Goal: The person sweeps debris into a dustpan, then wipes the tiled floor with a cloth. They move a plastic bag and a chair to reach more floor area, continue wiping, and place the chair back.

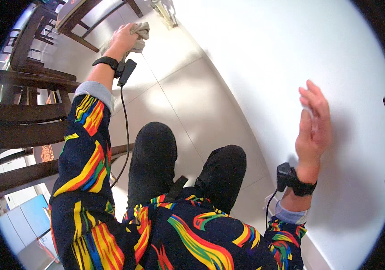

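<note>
At the upper left my left hand (pixel 123 39) is closed around a bunched grey-beige cloth (pixel 140 32), whose folds stick out past the fingers above the tiled floor. My right hand (pixel 315 114) is raised at the right beside the white wall (pixel 264 54). Its fingers are apart from the thumb and lightly curled, and nothing shows in them. Whether that hand touches the wall I cannot tell. Each wrist wears a black strap with a small black device, and a cable runs down from each.
Dark wooden chairs (pixel 26 126) stand close along my left arm. Farther off at the upper left is a wooden stool or chair (pixel 82 22). Pale floor tiles (pixel 170 99) run up to the wall. A pale bundled object (pixel 164 13) lies by the wall at the top.
</note>
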A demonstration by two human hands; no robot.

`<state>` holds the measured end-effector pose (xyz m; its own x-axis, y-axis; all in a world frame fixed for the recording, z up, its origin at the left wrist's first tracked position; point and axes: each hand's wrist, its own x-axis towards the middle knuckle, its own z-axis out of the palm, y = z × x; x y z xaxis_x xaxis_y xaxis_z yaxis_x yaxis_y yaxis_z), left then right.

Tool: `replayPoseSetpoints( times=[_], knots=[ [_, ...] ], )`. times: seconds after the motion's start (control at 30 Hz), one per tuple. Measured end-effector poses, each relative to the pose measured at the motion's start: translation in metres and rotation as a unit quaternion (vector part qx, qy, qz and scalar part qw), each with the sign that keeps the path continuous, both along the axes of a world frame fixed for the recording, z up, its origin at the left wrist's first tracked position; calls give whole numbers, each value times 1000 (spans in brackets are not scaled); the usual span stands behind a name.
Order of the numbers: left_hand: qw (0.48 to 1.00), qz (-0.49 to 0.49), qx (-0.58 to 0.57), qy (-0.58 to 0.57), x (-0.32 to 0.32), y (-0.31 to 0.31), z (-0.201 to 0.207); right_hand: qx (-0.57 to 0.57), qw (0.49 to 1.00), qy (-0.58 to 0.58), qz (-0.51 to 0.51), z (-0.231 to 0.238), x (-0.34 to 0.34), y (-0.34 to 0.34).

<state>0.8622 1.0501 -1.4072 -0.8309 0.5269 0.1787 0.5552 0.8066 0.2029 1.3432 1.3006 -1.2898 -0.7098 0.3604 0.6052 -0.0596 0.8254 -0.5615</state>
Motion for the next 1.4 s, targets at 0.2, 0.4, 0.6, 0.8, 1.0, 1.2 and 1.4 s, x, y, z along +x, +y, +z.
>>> replayPoseSetpoints(
  times=[0.2,0.4,0.6,0.8,1.0,1.2,1.4],
  knots=[
    [995,57,-21,-83,-39,-20,-10,2,996,-78,-33,0,4,-9],
    [945,200,153,-209,-45,-39,-69,62,986,-115,-100,37,6,-42],
    [975,206,-15,-85,-35,-32,-125,1,954,-139,-265,88,-3,-50],
    [980,-98,-138,-108,-62,-23,-206,158,956,-125,-216,114,-131,-28],
    [968,-168,-128,-139,-109,-11,-230,501,819,-201,-192,111,-219,18],
    [978,-104,-151,-98,-183,45,-248,594,735,-229,-231,126,-227,-3],
    [997,-24,-74,25,-211,57,-247,644,693,-174,-273,114,-239,-14]
  ],
)
